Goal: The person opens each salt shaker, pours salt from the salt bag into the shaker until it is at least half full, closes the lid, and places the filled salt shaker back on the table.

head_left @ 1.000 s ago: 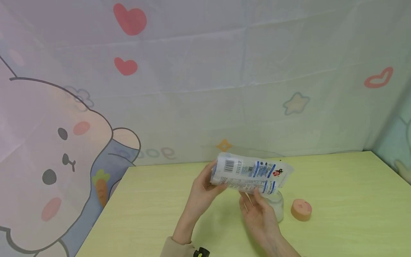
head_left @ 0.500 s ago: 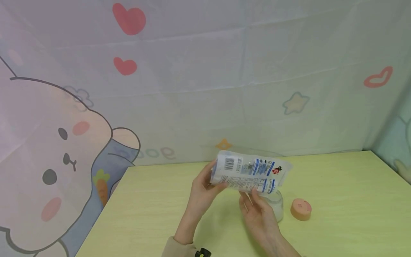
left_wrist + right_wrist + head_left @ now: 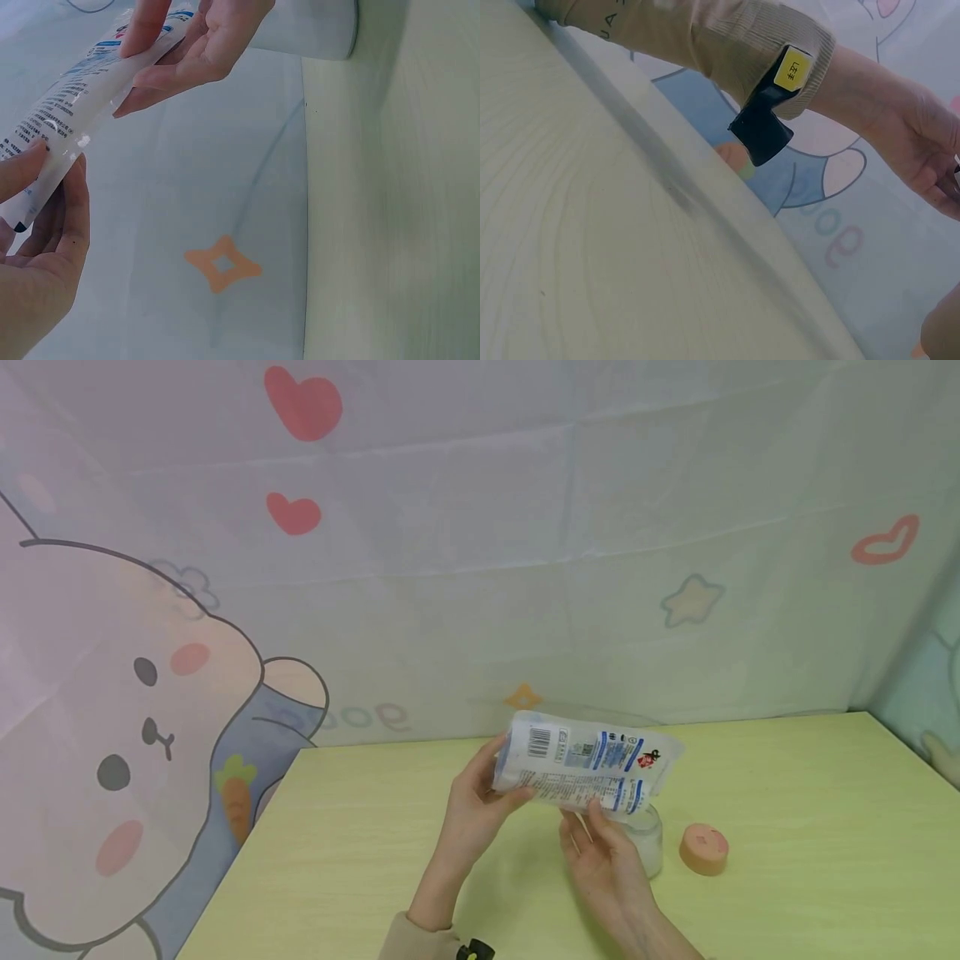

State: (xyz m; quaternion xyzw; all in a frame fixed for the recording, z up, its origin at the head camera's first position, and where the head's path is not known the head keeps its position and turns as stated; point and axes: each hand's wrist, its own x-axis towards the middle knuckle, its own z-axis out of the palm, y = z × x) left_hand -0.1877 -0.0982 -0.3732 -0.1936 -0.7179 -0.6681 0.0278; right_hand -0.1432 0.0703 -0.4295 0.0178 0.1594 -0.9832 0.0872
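A white plastic pouch (image 3: 585,764) with blue print and a barcode hangs tilted above the table, its narrower end to the right and lower. My left hand (image 3: 471,814) grips its left end, thumb on the near face and fingers behind. Lower down, my right hand (image 3: 607,864) pinches the pouch's near edge close to the narrow end, as the left wrist view also shows. Beneath that end stands a clear jar (image 3: 651,847) with whitish contents, partly hidden by the pouch and my right hand. The pouch's tip overlaps the jar's rim in the head view.
Right of the jar, a round orange-pink lid (image 3: 704,850) lies on the pale yellow-green table (image 3: 810,860). A printed cloth (image 3: 465,568) hangs behind the table. On the left sleeve's cuff sits a black mount (image 3: 769,127) with a yellow label.
The pouch's left end has risen very slightly. Both hands keep their hold in the same places, and the jar and lid have not moved.
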